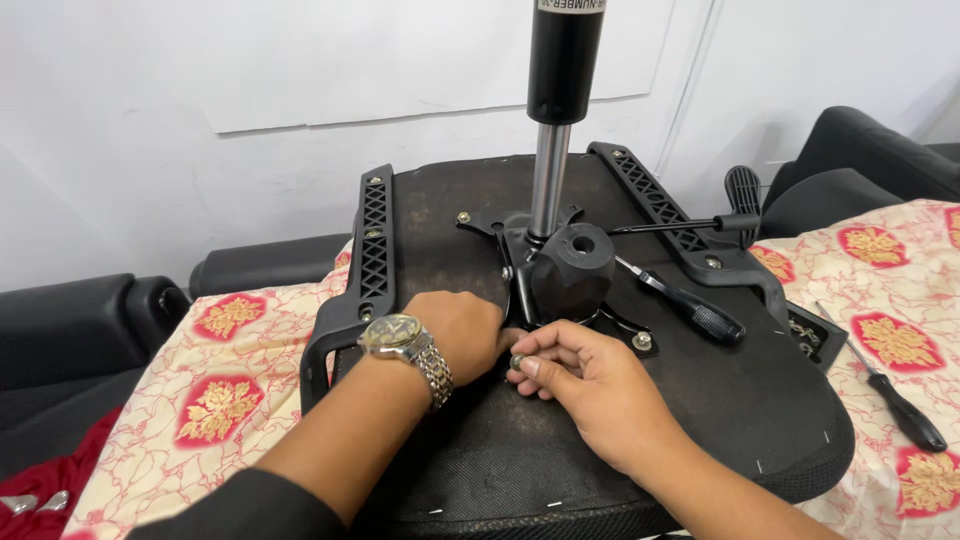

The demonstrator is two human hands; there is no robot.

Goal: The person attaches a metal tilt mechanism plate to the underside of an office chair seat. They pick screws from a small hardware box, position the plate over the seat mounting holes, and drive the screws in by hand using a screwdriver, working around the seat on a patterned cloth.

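- The upturned office chair seat [640,440] lies in the middle of the scene, with its black, rough fabric underside facing up. It rests on a cloth [230,390] that is cream with red and gold flower patches.
- The black metal tilt mechanism [570,270] sits at the centre of the seat. A gas lift cylinder [552,150] stands upright from it, shiny steel below and black above.
- The left hand [455,335] is curled into a loose fist and presses against the near left side of the mechanism. A metal wristwatch [405,340] with a link band is on this wrist.
- The right hand [590,385] is just beside it, on the right. Its thumb and fingers pinch a small round metal piece, probably a bolt or washer [518,362]; it is too small to tell which.
- Two black plastic armrest brackets with lattice holes are fixed to the seat, one on the left [372,250] and one on the far right [660,205].
- A screwdriver [690,308] with a black ribbed handle lies on the seat, right of the mechanism.
- A second, thinner screwdriver [895,395] lies on the cloth at the right.
- No container is visible in the view.
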